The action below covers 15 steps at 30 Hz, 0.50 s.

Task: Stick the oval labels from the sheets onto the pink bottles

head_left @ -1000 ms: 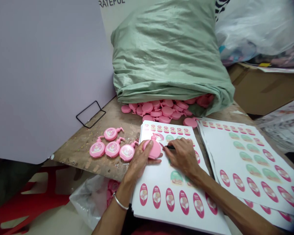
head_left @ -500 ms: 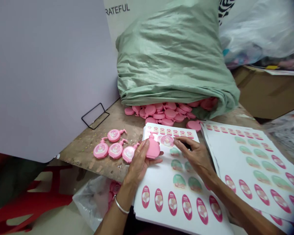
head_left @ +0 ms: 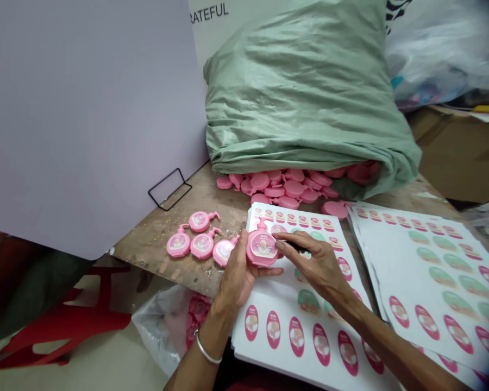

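Upright in my left hand (head_left: 244, 271) is a small pink toy pump bottle (head_left: 262, 251), gripped by its side and from beneath. A round pink label lies on its front face. My right hand (head_left: 313, 260) is closed around a slim black tool (head_left: 295, 245), whose kind I cannot make out; its thumb and fingertips touch the label's right edge. Below both hands lies a stack of sticker sheets (head_left: 264, 296) with pink ovals and green half-round stickers. Several labelled pump bottles (head_left: 202, 245) lie left of my left hand.
Plain pink bottles (head_left: 294, 189) spill from a large green sack (head_left: 301, 98) at the back. A second sticker stack (head_left: 395, 255) lies to the right. A black wire stand (head_left: 170, 190) is by the pale panel (head_left: 93, 119). Below the table edge are a plastic bag (head_left: 158, 326) and red stool (head_left: 93, 309).
The label, held apart from the bottle by my right hand before, is now on the bottle's front. My right hand has moved in against the bottle. The view has shifted slightly left.
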### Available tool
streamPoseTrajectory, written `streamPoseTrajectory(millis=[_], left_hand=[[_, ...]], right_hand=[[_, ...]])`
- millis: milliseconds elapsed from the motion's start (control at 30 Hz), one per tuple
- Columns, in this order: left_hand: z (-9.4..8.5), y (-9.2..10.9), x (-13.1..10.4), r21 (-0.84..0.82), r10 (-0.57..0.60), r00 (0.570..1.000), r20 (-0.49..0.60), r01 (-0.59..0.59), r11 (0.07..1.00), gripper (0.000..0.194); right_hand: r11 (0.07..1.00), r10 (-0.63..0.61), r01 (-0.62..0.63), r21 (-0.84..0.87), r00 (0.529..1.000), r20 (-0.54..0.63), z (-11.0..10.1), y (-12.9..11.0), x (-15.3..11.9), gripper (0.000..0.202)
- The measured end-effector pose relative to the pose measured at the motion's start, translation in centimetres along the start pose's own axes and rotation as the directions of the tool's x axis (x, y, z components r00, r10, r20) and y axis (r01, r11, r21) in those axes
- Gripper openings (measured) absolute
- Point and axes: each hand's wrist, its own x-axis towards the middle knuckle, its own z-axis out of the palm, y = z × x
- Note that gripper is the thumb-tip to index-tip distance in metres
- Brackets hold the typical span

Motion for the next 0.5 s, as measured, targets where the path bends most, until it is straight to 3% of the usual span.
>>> streamPoseTrajectory(millis=[500], left_hand=[[0.05, 0.28, -0.42, 0.005, 0.042, 0.999, 0.003, -0.042, 0.999, 0.046]], right_hand=[[0.998, -0.056, 0.054, -0.046, 0.998, -0.043, 0.35, -1.05, -0.11, 0.021]])
